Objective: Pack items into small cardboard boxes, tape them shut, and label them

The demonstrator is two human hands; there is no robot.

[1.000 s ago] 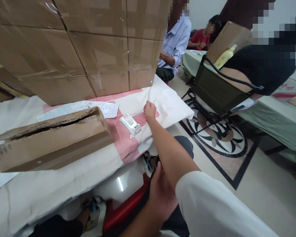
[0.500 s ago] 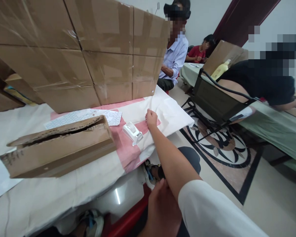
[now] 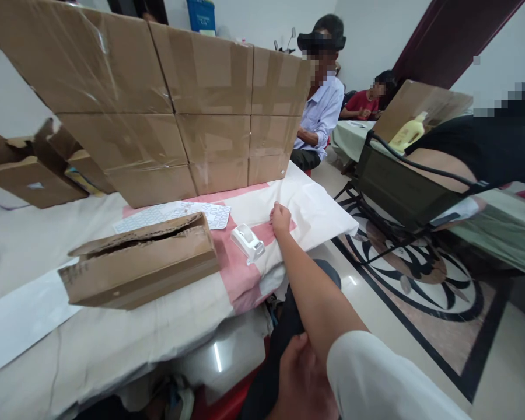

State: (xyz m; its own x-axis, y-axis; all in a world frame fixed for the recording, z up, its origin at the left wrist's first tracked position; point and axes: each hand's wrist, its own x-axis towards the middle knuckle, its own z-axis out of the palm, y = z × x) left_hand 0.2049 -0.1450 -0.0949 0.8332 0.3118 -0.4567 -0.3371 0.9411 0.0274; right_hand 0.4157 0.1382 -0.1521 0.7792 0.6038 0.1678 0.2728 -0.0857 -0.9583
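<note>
A cloth-covered tabletop (image 3: 157, 335) carried a stack of taped cardboard boxes (image 3: 214, 81) and, in front, a long carton (image 3: 153, 271) with gaping flaps (image 3: 135, 238), dark marks (image 3: 79, 277) on its left end too blurred to read. A patterned sheet (image 3: 217, 216) lay partly behind that carton; below, the left hand (image 3: 307, 373) was at the right forearm (image 3: 317, 291), its grip too hidden to tell how open it was. The white tape dispenser (image 3: 247, 241) sat on pink cloth (image 3: 233, 265) just beside the right hand (image 3: 280, 218), whose grip was a curled fist on the tabletop, nothing visible inside.
</note>
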